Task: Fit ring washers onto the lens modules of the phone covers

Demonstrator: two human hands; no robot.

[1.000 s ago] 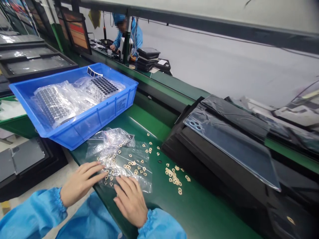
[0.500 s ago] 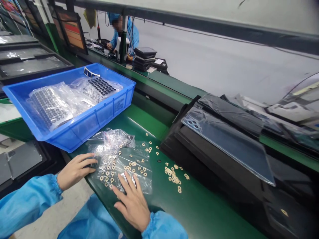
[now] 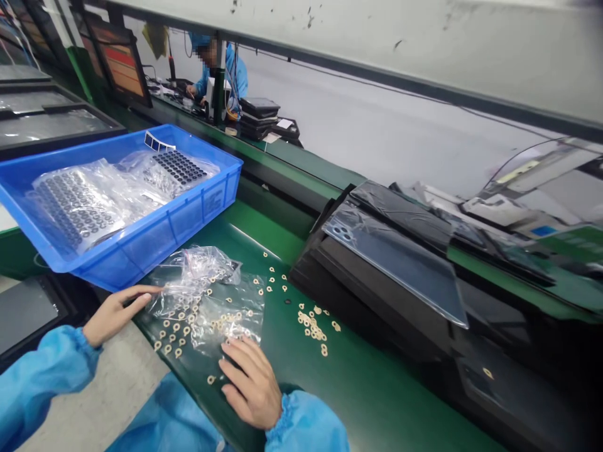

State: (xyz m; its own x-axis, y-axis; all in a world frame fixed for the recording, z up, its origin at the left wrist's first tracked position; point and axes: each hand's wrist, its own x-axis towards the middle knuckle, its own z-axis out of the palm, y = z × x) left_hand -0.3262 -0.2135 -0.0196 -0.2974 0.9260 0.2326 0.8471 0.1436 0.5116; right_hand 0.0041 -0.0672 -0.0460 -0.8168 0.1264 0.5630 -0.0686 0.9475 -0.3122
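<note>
A crumpled clear plastic bag (image 3: pixel 249 304) lies on the green bench. Small tan ring-shaped pieces with tabs (image 3: pixel 181 342) are scattered beside and beneath it. At the bag's left edge is my left hand (image 3: pixel 110 314), its index finger and thumb stretched out and apart, the index fingertip touching the plastic. My right hand (image 3: pixel 254 383) rests at the bag's near right edge, fingers extended and slightly spread, palm down. One ring piece (image 3: pixel 211 380) lies left of it. A small heap of tan rings (image 3: pixel 311 323) sits farther right.
A blue bin (image 3: pixel 160 235) holding bagged sheets of black rings stands at the left. On the right, a flat panel in film (image 3: pixel 400 263) lies on black foam trays (image 3: pixel 367 301). A person in blue (image 3: pixel 235 72) works behind the bench, near a monitor (image 3: pixel 120 59).
The bag is more bunched and its near edge has drawn back, uncovering rings at the bench edge. My left fingers have shifted to the bag's edge. The whole view has shifted slightly.
</note>
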